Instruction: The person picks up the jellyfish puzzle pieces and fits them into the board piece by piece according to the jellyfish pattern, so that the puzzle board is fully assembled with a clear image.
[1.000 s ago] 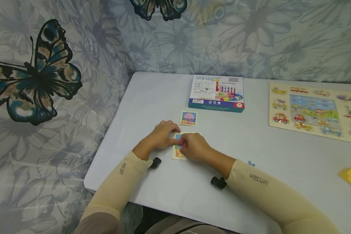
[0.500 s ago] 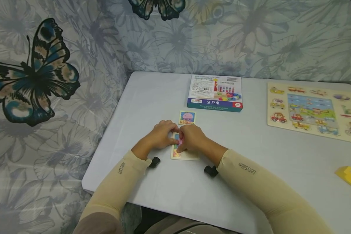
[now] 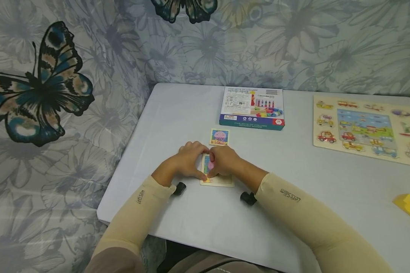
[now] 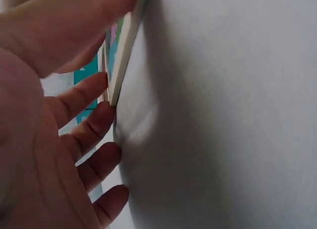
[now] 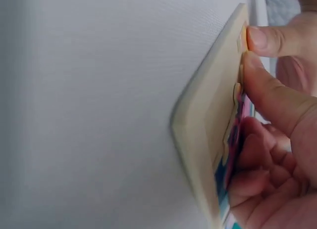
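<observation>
A small square jigsaw tray [image 3: 225,182] lies flat on the table, its bright picture partly hidden by both hands. My left hand [image 3: 188,161] holds the tray's left side, thumb near the bottom corner and fingertips round the far corner; the left wrist view shows the tray edge [image 4: 124,56] between them. Above the tray's right half is my right hand [image 3: 225,161], thumb pressing and the other fingers curled over a colourful puzzle piece [image 5: 233,127]. That piece sits slightly proud of bare wood in the right wrist view. Just beyond lies a square octopus picture [image 3: 220,137].
A flat toy box [image 3: 252,110] lies behind the octopus picture. At the right is a large vehicle puzzle board [image 3: 365,151], with a yellow curved object [image 3: 408,207] nearer the front. Patterned cloth walls [image 3: 212,57] border the table [image 3: 177,113] behind and at left.
My right hand has shifted up and slightly left over the tray. My left thumb has slid down toward the near corner. A small blue piece seen earlier beside the right sleeve is now hidden.
</observation>
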Motion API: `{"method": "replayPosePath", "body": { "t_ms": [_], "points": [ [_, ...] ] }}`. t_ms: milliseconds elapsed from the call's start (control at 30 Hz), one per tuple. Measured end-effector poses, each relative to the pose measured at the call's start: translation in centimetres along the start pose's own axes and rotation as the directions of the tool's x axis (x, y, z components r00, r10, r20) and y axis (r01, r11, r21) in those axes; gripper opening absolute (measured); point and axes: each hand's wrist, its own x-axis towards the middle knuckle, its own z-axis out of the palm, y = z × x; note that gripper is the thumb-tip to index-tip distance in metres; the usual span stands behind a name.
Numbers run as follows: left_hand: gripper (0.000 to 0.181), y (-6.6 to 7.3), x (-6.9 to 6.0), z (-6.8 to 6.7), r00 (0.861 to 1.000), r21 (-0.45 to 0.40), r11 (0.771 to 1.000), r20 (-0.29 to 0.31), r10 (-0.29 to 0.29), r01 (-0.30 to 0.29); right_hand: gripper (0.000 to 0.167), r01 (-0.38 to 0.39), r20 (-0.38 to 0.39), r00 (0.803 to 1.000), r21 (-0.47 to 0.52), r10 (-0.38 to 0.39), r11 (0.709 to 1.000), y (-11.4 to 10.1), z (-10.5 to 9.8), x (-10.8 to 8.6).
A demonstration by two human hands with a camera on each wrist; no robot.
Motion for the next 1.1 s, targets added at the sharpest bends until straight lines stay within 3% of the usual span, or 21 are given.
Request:
{"method": "replayPosePath", "body": {
  "t_ms": [167,300,433,600,800,933,1100],
  "points": [
    [0.087,0.6,0.0,0.2,1.000,0.015,1.000,-0.006,-0.021,0.021,0.036,0.072,0.037,0.997,0.037,-0.073,0.997,1.9,-1.4,-2.6],
    [0.089,0.7,-0.2,0.2,0.999,0.054,0.998,0.008,-0.045,0.045,0.044,-0.005,0.056,0.998,-0.085,0.010,0.996,4.1,-3.0,-6.3],
    [0.091,0.6,-0.6,0.3,0.998,0.082,0.995,0.002,-0.065,0.065,0.058,-0.069,0.045,0.996,-0.203,0.080,0.977,6.7,-3.4,-9.9],
    [0.088,0.8,-1.5,0.8,0.998,0.088,0.994,-0.027,-0.064,0.066,0.059,-0.069,-0.047,0.997,-0.203,0.060,0.977,9.4,-2.4,-13.1],
    [0.057,1.7,-2.2,1.4,1.000,0.023,1.000,0.015,0.006,-0.006,0.028,-0.001,-0.156,0.987,-0.142,-0.022,0.990,10.6,-0.2,-15.1],
    [0.044,2.0,-2.2,1.5,1.000,0.014,1.000,0.011,0.010,-0.010,0.024,0.019,-0.209,0.977,-0.163,-0.054,0.986,10.3,0.7,-15.5],
    [0.044,2.3,-1.8,1.6,1.000,0.002,1.000,-0.005,0.009,-0.009,0.024,0.028,-0.255,0.964,-0.190,-0.076,0.981,9.2,1.5,-15.4]
  ]
}}
